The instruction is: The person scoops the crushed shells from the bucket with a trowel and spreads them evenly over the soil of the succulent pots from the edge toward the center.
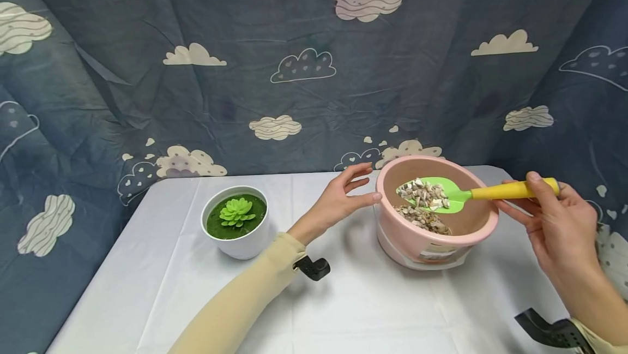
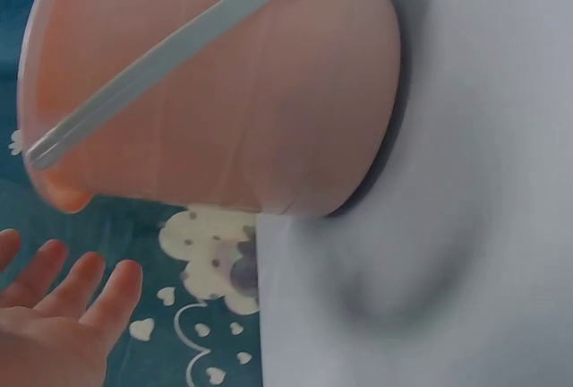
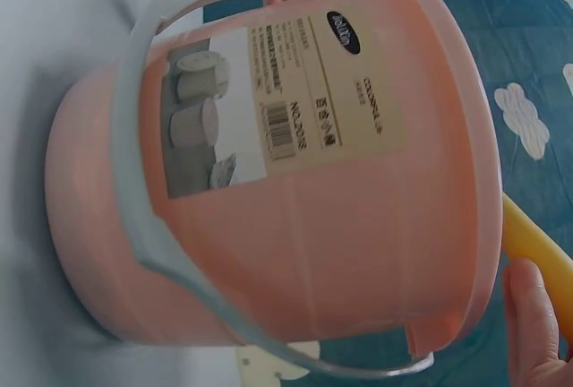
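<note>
A pink bucket (image 1: pixel 399 237) stands upright on the right part of the table, with small stones (image 1: pixel 424 221) at its bottom. My right hand (image 1: pixel 564 228) grips the yellow handle of a green-bladed garden trowel (image 1: pixel 458 199). The blade is over the bucket's opening and carries a heap of pale pebbles (image 1: pixel 423 193). At the bucket's left side is my left hand (image 1: pixel 338 198), fingers spread and its thumb at the rim; whether it touches is unclear. The left wrist view shows this hand (image 2: pixel 63 324) with its fingers apart from the bucket wall (image 2: pixel 224 109).
To the left stands a white pot (image 1: pixel 240 247) with a green succulent (image 1: pixel 237 211). The bucket's grey carrying handle (image 3: pixel 134 181) hangs down its side. A white cloth (image 1: pixel 343 310) covers the table; a dark cloud-patterned curtain (image 1: pixel 235 10) hangs behind.
</note>
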A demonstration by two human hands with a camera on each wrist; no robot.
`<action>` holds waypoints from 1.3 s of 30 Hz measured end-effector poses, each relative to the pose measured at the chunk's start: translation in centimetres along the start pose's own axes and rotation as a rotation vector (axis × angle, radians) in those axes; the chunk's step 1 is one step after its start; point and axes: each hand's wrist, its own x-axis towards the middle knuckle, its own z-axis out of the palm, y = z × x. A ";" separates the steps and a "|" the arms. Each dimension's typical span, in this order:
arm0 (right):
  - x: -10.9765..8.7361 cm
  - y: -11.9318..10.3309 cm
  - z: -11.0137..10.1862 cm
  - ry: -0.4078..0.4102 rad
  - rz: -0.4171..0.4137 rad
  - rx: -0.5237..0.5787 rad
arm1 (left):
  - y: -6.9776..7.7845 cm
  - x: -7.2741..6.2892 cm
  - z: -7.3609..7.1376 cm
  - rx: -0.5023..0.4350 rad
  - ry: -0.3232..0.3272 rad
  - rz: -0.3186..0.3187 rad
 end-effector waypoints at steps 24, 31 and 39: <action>-0.5 1.2 3.8 -0.158 0.014 0.052 | 3.8 -4.5 -5.0 0.373 0.061 0.114; -0.6 1.5 5.0 -0.223 0.045 0.099 | 4.7 -6.3 -6.2 0.447 0.076 0.098; -0.6 2.0 6.4 -0.285 0.030 0.065 | 5.7 -8.7 -7.9 0.514 0.118 0.053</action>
